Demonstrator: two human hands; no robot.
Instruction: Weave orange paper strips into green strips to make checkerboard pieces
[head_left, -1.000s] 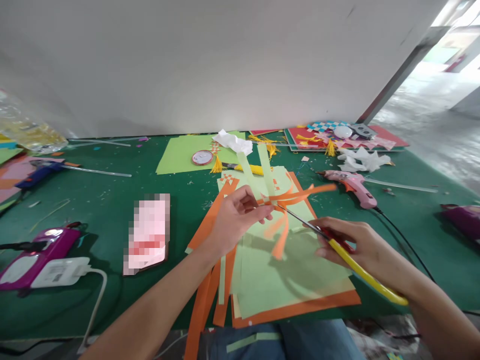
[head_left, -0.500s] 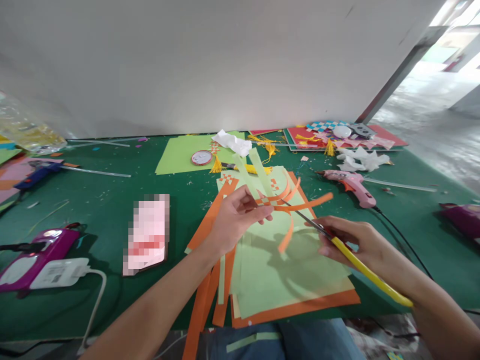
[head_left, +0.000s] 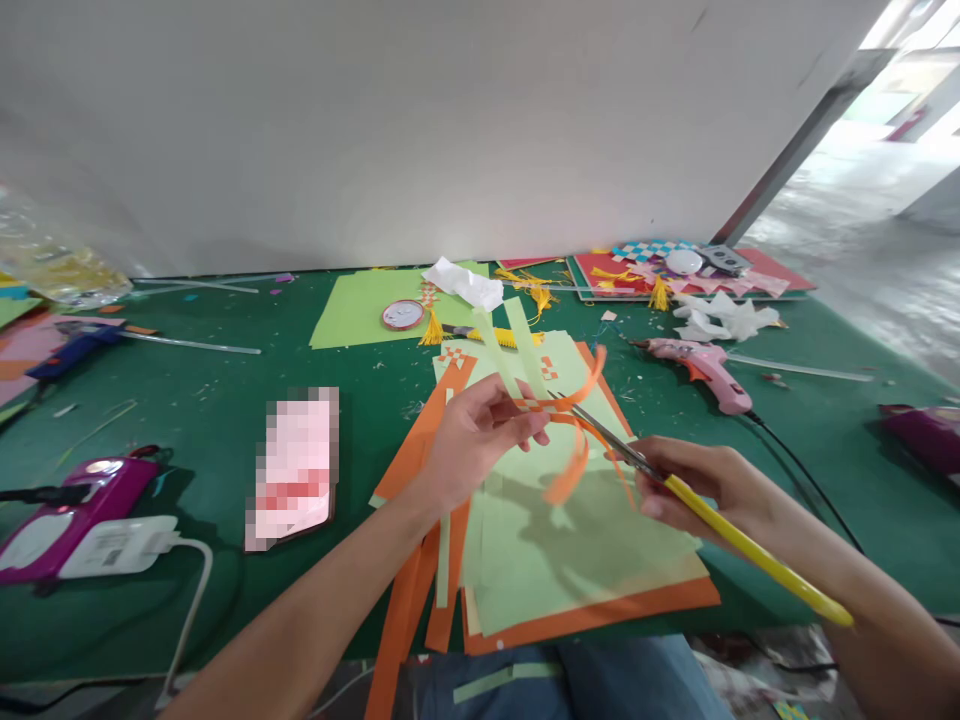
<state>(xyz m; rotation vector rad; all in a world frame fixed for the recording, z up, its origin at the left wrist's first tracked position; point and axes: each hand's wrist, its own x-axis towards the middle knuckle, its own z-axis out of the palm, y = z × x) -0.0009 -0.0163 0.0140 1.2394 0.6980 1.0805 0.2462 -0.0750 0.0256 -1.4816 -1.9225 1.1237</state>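
Note:
My left hand [head_left: 480, 430] is closed, pinching a small weave of orange and pale green paper strips [head_left: 534, 405] between thumb and fingers. Two green strips [head_left: 528, 345] stick up from it, and orange strips [head_left: 589, 378] curl out to the right. In my right hand [head_left: 694, 485] is a pair of scissors [head_left: 739, 545] with yellow handles, the metal blades pointing left in among the orange strips close to the weave. Part of the handles is hidden by my fingers. Beneath both hands lie stacked pale green sheets [head_left: 585, 570] over orange paper [head_left: 660, 603].
Loose orange strips [head_left: 409, 590] lie left of the stack, near a blurred-out pink phone [head_left: 296, 470]. To the right rests a pink glue gun [head_left: 701, 370]. A yellow cutter [head_left: 499, 338], a round tin [head_left: 403, 315] and crumpled tissue [head_left: 465, 284] lie behind, before a grey wall [head_left: 420, 130].
One orange strip that stretched out to the right now hangs down behind the scissor blades. The scissors have shifted slightly, their handle end moving right and down. My left hand stays nearly in place.

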